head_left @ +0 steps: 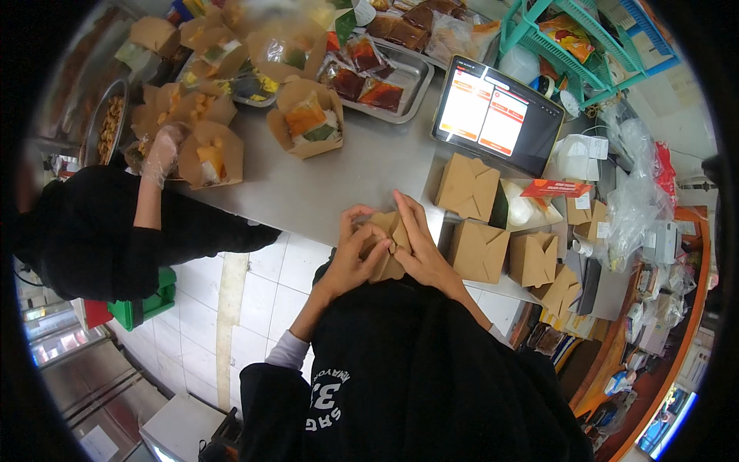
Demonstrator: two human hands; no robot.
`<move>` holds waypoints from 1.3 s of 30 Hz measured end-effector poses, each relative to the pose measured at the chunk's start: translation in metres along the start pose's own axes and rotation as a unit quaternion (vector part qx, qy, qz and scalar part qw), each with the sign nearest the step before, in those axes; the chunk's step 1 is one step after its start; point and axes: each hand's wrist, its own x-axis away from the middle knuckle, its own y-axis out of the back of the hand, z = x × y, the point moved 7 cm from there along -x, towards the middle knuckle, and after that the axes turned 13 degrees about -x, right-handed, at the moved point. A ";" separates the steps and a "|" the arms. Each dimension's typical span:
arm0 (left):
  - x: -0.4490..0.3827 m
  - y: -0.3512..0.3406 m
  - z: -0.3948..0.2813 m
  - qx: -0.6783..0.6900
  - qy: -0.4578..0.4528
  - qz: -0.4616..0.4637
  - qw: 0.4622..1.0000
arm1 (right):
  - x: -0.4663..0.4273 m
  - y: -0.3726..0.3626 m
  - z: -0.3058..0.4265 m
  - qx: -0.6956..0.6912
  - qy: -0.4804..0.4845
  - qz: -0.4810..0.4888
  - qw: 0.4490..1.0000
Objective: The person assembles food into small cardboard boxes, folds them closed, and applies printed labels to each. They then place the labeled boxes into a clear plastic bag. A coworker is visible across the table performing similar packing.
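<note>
At the front edge of the steel counter (369,161), a brown kraft paper food box (388,270) sits between my two hands. My left hand (357,254) grips its left side, fingers curled over the top flaps. My right hand (424,254) lies along the right side, its fingers extended and its thumb at the flaps near the middle. The flaps meet under my fingertips; whether they are locked is hidden. Just right of my right hand stand closed kraft boxes (478,251), and another closed box (467,186) is behind them.
A co-worker's gloved hand (164,151) is among open filled boxes (211,156) at left. One open box (306,121) with rice stands mid-counter. Behind are a metal tray (413,86) of sauce packets and a lit tablet (496,115). Teal baskets (568,52) stand back right.
</note>
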 end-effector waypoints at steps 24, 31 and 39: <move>0.001 -0.014 0.012 -0.054 0.005 -0.035 0.998 | -0.010 -0.007 -0.010 0.059 0.011 -0.092 0.994; -0.010 -0.007 0.007 -0.082 0.021 -0.017 0.996 | -0.013 -0.014 0.017 0.381 0.053 -0.107 0.917; -0.063 0.164 0.052 -0.064 0.080 -0.377 0.921 | -0.014 -0.030 0.020 0.392 0.042 -0.002 0.919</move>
